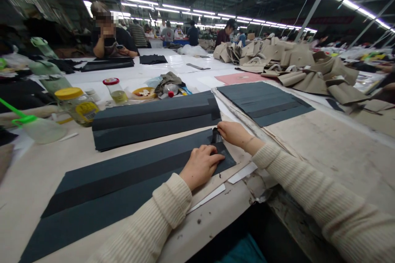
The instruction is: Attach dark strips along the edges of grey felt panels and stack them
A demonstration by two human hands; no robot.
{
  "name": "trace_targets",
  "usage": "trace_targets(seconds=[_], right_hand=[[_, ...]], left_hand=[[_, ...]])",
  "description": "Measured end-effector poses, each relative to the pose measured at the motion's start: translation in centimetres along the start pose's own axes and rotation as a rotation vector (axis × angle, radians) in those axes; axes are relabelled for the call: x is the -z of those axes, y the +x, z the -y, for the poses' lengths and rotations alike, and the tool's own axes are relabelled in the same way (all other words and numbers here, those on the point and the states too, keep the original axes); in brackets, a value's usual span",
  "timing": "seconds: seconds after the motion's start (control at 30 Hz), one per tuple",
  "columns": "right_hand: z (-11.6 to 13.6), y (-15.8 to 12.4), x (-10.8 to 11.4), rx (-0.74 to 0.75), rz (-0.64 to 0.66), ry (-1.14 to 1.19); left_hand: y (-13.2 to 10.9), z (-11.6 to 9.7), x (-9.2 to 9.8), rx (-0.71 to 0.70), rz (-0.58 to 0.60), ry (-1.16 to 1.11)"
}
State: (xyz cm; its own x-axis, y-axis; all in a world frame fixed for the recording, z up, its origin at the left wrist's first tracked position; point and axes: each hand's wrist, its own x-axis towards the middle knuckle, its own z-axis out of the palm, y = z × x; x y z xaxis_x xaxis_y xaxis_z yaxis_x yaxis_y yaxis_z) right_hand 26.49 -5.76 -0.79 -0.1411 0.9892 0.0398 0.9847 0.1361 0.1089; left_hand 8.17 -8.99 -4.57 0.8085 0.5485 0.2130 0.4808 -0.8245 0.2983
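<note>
Both hands — left hand (200, 166), right hand (233, 133) — press unlabelled dark fabric strip (123, 181).

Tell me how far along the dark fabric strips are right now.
Looks done: a stack of dark folded strips behind, and another flat set to the right. In hand: the left hand presses the front strip flat while the right hand pinches its end. Left: that strip, it seems; beige pieces sit untouched.
</note>
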Motion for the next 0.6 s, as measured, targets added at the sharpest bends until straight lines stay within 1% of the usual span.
trace_targets(seconds=[0.2,0.37,0.5,0.6], right_hand=[[-0.1,2.5,-0.7,0.042,0.015,-0.014],[0.1,3.5,-1.0,0.081,0.01,-0.015],[-0.1,3.0,-0.5,0.103,-0.012,0.008],[-0.8,1.4,0.3,0.125,-0.062,0.07]], left_hand=[[0.0,0.0,0.1,0.013,0.004,-0.018],[-0.1,0.0,0.2,0.021,0.016,-0.029],[-0.2,-0.1,0.2,0.016,-0.008,-0.043],[-0.2,-0.1,0.2,0.022,-0.04,-0.074]])
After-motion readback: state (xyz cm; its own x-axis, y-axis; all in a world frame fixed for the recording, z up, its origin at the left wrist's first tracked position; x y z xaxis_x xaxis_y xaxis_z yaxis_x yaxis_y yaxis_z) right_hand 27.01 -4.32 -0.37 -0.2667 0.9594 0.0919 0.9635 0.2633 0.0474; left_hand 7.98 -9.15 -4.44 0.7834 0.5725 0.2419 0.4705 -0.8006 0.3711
